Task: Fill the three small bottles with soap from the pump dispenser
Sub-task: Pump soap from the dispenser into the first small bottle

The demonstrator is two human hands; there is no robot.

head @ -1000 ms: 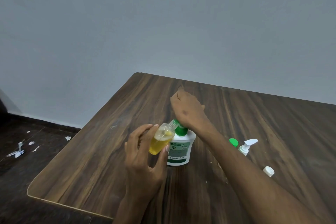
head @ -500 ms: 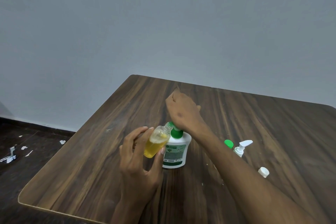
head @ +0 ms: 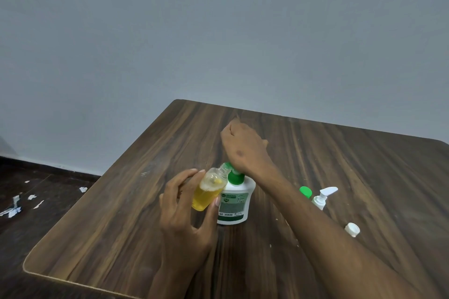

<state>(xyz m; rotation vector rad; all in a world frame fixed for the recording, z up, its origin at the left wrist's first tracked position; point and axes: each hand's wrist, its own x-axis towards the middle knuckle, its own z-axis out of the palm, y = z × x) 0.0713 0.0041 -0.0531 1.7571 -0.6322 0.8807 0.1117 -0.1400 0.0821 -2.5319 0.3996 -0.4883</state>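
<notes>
Left hand (head: 184,216) holds tilted small bottle (head: 207,189), yellow soap inside, mid frame. Right hand (head: 243,150) curled, pressing down on pump (head: 234,198), on desk (head: 126,213).

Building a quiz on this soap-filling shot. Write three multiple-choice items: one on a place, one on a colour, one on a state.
1. Where is the loose white cap?
A. On the table, right of the forearm
B. On the floor
C. On the dispenser

2. What colour is the liquid in the small bottle?
A. Blue
B. Yellow
C. Red

3. How is the small bottle held?
A. Upright on the table
B. Upside down
C. Tilted, mouth at the green pump

Answers: 1 A, it lies on the wood; 2 B, yellow shows through clear plastic; 3 C, the left hand tilts it while the right hand presses the pump.
</notes>
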